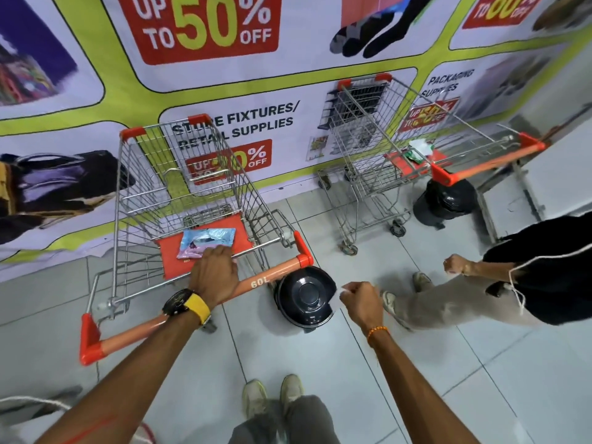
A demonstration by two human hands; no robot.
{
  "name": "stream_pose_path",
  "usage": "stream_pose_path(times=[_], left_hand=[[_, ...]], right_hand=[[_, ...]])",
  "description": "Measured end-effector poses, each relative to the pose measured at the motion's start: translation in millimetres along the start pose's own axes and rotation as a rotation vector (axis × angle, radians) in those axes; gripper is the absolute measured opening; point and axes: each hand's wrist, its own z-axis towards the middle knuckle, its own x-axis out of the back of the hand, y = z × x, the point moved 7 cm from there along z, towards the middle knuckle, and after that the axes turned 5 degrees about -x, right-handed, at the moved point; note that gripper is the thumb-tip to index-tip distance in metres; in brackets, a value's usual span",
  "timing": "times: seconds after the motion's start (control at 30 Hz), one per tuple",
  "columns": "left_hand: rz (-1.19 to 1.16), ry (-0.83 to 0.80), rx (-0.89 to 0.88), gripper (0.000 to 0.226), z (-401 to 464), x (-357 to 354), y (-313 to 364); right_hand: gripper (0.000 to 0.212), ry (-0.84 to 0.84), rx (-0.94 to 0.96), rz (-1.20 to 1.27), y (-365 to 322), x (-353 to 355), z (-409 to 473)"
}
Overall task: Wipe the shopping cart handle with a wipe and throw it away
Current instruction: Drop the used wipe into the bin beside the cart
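Shopper's stance: a person stands at a supermarket cart, both bare arms stretched forward over the grey tiled floor.
Right hand: curled into a loose fist near the black bin, a pale scrap that looks like the wipe showing at its fingers; whether the wipe is pinched there cannot be told for sure.
Left hand: closed over the orange cart handle near its middle, fingers wrapped forward toward the child seat.
Bin: a round black bin with its lid down, on the floor just beside the handle's right end.
Wipe packet: a soft blue-and-pink pack lying flat on the red seat flap, just beyond the left knuckles.
Handling, as a judgement: the wipe is likely light, limp and damp, best pinched by a bunched edge; the handle is a stiff, smooth bar that takes a full wrap.
Cart: wire basket, otherwise bare.
Further off: a second cart, a second person and a sale banner.
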Motion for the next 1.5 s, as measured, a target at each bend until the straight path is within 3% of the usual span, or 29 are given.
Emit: stream_pose_path(times=[0.13, 0.33, 0.4, 0.5, 0.6, 0.8, 1.07, 1.5], left_hand=[[-0.038, -0.015, -0.085, 0.032, 12, -3, 39], [0.021, -0.056, -0.27, 0.051, 32, -11, 89], [0.03, -0.071, -0.295, 0.055, 38, -11, 97], [0.015, -0.082, -0.329, 0.058, 40, -10, 113], [0.003, -0.121, -0.341, 0.062, 41, -16, 125], [-0.053, -0.128, -0.315, 0.058, 42, -33, 122], [-0.086, -0.121, -0.319, 0.058, 47, -30, 120], [-0.105, -0.043, -0.356, 0.053, 54, -32, 115]], right_hand=[[0.033, 0.064, 0.027, 0.031, 11, -1, -8], [0.05, 0.079, -0.025, 0.373, 36, 15, -15], [0.047, 0.078, -0.079, 0.461, 47, 18, -14], [0.018, 0.084, -0.104, 0.553, 61, 21, -12], [0.039, 0.107, -0.096, 0.58, 65, 26, -11], [0.012, 0.201, -0.1, 0.488, 73, 31, -2], [0.011, 0.358, -0.124, 0.36, 64, 40, 5], [0.015, 0.17, -0.074, 0.251, 45, -4, 80]])
